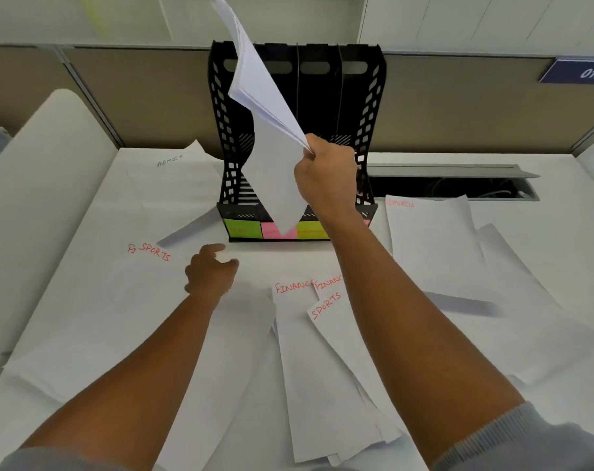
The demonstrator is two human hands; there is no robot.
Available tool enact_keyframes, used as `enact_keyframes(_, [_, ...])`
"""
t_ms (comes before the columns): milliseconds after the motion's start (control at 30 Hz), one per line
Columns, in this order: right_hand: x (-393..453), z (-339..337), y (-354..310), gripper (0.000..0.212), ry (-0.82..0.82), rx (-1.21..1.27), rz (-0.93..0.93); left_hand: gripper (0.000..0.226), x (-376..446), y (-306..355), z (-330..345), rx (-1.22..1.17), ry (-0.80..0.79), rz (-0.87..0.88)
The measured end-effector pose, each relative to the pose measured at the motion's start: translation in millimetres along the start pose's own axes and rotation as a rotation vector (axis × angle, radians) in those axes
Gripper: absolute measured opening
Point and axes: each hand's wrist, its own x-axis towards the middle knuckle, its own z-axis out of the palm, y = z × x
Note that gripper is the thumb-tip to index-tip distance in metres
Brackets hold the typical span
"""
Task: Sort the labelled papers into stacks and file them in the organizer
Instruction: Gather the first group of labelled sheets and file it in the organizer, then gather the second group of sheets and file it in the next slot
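A white desk (pixel 560 419) fills the view, backed by a tan partition wall. Loose white sheets cover much of it. At far left lies a sheet marked ADMIN (pixel 173 185) in blue; nearer, a sheet marked SPORTS (pixel 125 294) in red. Near the middle, two overlapping sheets marked FINANCE (pixel 292 300) sit partly under another SPORTS sheet (pixel 336 351). At right lies one more sheet with a red label (pixel 428 239) — blurred. A black slotted organizer (pixel 367 130) stands upright at the back edge — coloured sticky notes (pixel 243 229) line its base. Right of it, an open cable hatch (pixel 458 188) is set into the desk.
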Motion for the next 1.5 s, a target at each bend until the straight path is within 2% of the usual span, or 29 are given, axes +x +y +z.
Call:
enact_keyframes(67, [2, 16, -7, 0.015, 0.032, -0.023, -0.003, 0.052, 1, -4, -1, 0.173, -0.037, -0.026])
enact_keyframes(167, [4, 40, -13, 0.014, 0.058, -0.042, 0.027, 0.056, 2, -6, -2, 0.273, -0.033, 0.003])
enact_keyframes(600, [31, 126, -24, 0.021, 0.137, 0.179, 0.151, 0.050, 34, -36, -6, 0.130, 0.017, 0.100])
enact_keyframes(667, [33, 138, -24, 0.025, 0.101, 0.224, 0.191, 0.055, 36, -42, -7, 0.128, -0.002, 0.110])
enact_keyframes(867, [33, 169, -4, 0.031, -0.127, 0.139, 0.293, 0.066, 38, -50, -14, 0.170, 0.004, 0.078])
enact_keyframes(1033, [33, 167, 0, 0.027, -0.153, 0.087, 0.316, 0.078, 40, -50, -21, 0.169, -0.100, 0.040])
enact_keyframes(1167, [19, 166, -1, 0.036, -0.042, 0.040, 0.182, 0.075, 40, -53, -23, 0.257, -0.246, 0.058])
enact_keyframes(1233, [5, 167, -2, 0.042, 0.050, 0.029, 0.031, 0.063, 37, -52, -24, 0.290, -0.298, 0.074])
enact_keyframes(1300, [-12, 167, -1, 0.036, 0.092, 0.041, -0.118, 0.049, 33, -52, -27, 0.273, -0.273, 0.098])
enact_keyframes(1400, [-41, 169, 10, 0.021, -0.049, 0.036, -0.226, 0.039, 29, -53, -34, 0.278, -0.216, 0.127])
enact_keyframes(1500, [-67, 169, 31, 0.025, -0.232, -0.059, -0.213, 0.038, 26, -54, -43, 0.242, -0.177, 0.125])
